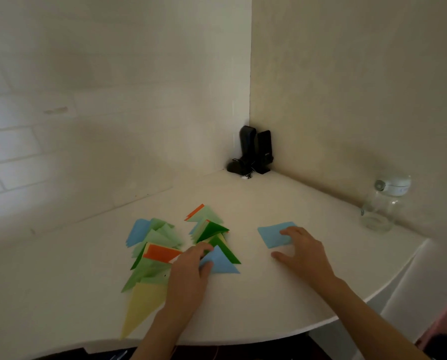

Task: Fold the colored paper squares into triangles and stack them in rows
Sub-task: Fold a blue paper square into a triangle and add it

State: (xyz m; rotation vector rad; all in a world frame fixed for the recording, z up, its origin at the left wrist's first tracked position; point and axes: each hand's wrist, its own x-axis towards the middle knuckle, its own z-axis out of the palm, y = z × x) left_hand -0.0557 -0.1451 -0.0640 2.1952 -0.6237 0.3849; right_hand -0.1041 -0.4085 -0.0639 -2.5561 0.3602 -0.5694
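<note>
Paper triangles on white corner desk.

A single head-worn wide-angle view looks forward and down from above the near edge of a white corner table, facing the corner where two walls meet. It sits close over the tabletop; straight lines bow toward the edges, probably from lens distortion.
</note>
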